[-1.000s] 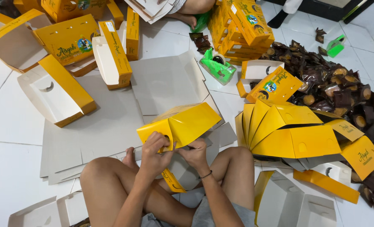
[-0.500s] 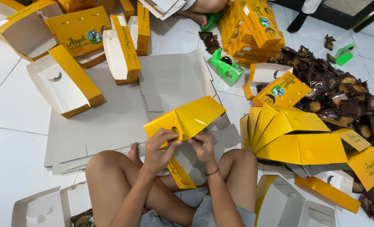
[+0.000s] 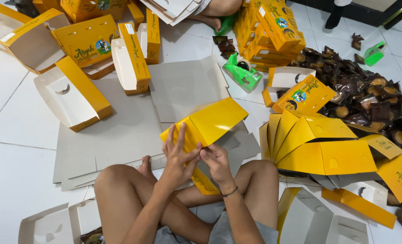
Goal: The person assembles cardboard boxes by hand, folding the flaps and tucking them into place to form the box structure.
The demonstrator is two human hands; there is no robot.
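I sit cross-legged on a white tiled floor. Both hands hold a flat yellow cardboard box blank point(image 3: 212, 119), half folded, just above my knees. My left hand point(image 3: 178, 153) grips its near left edge with fingers spread over the yellow face. My right hand point(image 3: 215, 160) pinches the lower flap beside it. A yellow flap of the blank hangs down between my legs.
Grey flat cardboard sheets point(image 3: 119, 135) lie under the blank. Folded open yellow boxes point(image 3: 74, 95) stand at left and behind. A fanned stack of yellow blanks point(image 3: 318, 144) lies at right, beside a heap of dark wrapped snacks point(image 3: 372, 104). A green tape dispenser point(image 3: 241, 72) sits ahead. Another person's foot point(image 3: 210, 20) is at top.
The view has shifted slightly. My hands have worked along the blank's near edge, and the left fingers now spread wider over the yellow face.
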